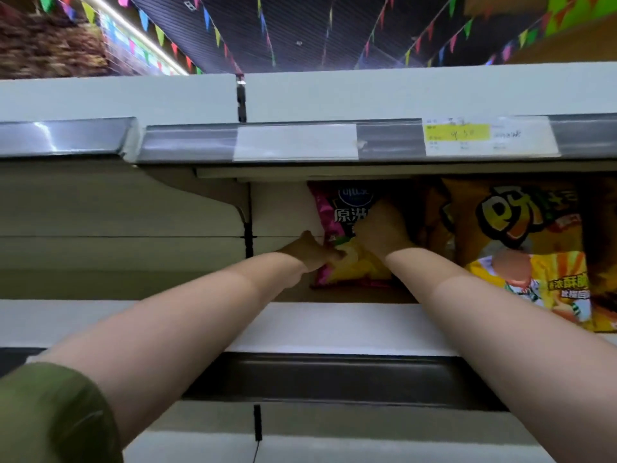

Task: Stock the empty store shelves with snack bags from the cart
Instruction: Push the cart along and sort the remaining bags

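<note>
- The pink bag [337, 222] stands upright at the back of the shelf [334, 325], its yellow lower half facing out and its bottom edge resting on the shelf board.
- The left hand [312, 250] grips the pink bag's lower left edge, fingers curled round it.
- The right hand [384, 228] covers the pink bag's right side at mid height. Its knuckles are bent and it holds that edge, with the fingertips hidden.
- An orange bag [521, 235] stands just right of the pink bag, nearer the front, and more orange packs sit in the shadow between the two.
- Left of the pink bag the shelf back is bare white panel.
- Above the pink bag runs the upper shelf rail [187, 142], with a yellow price tag [457, 132] to the upper right.
- Far below and left of the pink bag, a green sleeve [50, 416] covers the left upper arm.
</note>
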Available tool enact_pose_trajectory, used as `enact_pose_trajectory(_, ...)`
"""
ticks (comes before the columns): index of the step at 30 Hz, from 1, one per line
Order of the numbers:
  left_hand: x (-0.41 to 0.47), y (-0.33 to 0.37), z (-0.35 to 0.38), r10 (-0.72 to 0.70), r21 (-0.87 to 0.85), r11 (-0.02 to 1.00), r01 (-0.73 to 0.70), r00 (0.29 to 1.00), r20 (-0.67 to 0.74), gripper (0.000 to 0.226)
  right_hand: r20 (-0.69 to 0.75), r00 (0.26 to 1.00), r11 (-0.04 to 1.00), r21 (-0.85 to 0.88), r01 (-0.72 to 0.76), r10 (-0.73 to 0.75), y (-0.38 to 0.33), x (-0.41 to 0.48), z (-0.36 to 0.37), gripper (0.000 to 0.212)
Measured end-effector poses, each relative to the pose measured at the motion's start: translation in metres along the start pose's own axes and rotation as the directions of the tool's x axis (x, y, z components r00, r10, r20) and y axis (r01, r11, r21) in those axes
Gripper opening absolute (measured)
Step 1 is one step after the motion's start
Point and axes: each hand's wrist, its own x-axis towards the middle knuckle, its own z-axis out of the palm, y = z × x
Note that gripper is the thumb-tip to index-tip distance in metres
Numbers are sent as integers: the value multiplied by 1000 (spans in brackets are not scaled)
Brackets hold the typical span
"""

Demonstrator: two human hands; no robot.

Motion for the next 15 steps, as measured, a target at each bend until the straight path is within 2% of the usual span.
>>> enact_pose_trajectory(2, -18, 1, -9, -9, -50, 999, 6, 998, -69, 79, -53, 998, 994, 109, 26, -21, -14, -11, -2, 48)
enact_pose_trajectory(5, -55, -6, -24, -15, -125, 992, -7, 985, -173, 66, 36, 995, 983, 164, 86, -93, -43, -42, -4, 56)
enact_pose_trajectory(8, -94, -27, -38, -52, -241, 970, -29, 945, -322, 55, 178, 974, 955, 284, 83, -138, -68, -91, -7, 41)
enact_pose_trajectory(9, -109, -36, -44, -59, -250, 967, -44, 920, -388, 50, 163, 968, 931, 342, 126, -191, -75, -109, -7, 36)
enact_pose_trajectory(11, -139, -55, -54, -86, -264, 963, -54, 866, -492, 43, 105, 942, 832, 508, 224, -318, -90, -144, -1, 37)
enact_pose_trajectory(13, -170, -75, -66, -104, -288, 955, -69, 832, -545, 35, 81, 912, 697, 673, 248, -403, -106, -181, 9, 46)
enact_pose_trajectory(15, -202, -96, -78, -137, -292, 955, -48, 802, -581, 32, 101, 878, 615, 751, 240, -467, -121, -212, 23, 46)
